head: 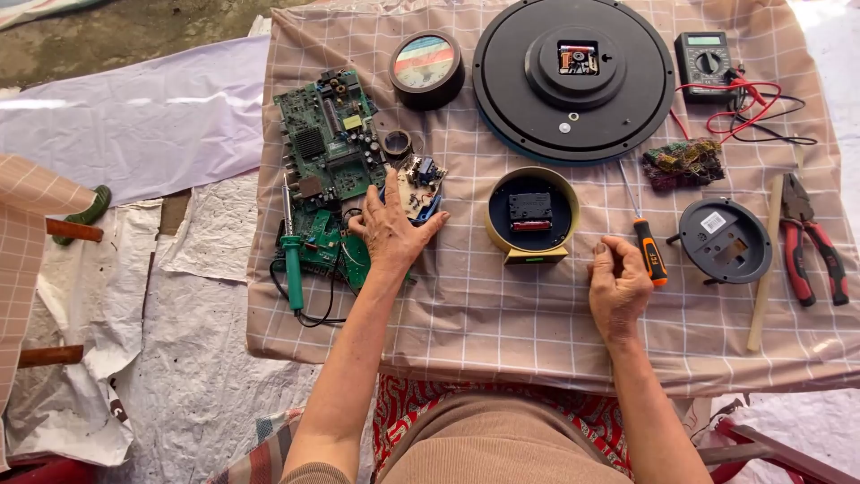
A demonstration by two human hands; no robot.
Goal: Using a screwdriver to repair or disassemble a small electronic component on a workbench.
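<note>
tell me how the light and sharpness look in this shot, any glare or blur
Head view: soft even daylight, with only faint shadows under the left hand and right hand; the white sheet at left and the top right corner are nearly washed out; a mild sheen on the big black clock back; the circuit board and pliers look sharp, with no motion blur; the checked cloth edges bow slightly.
</note>
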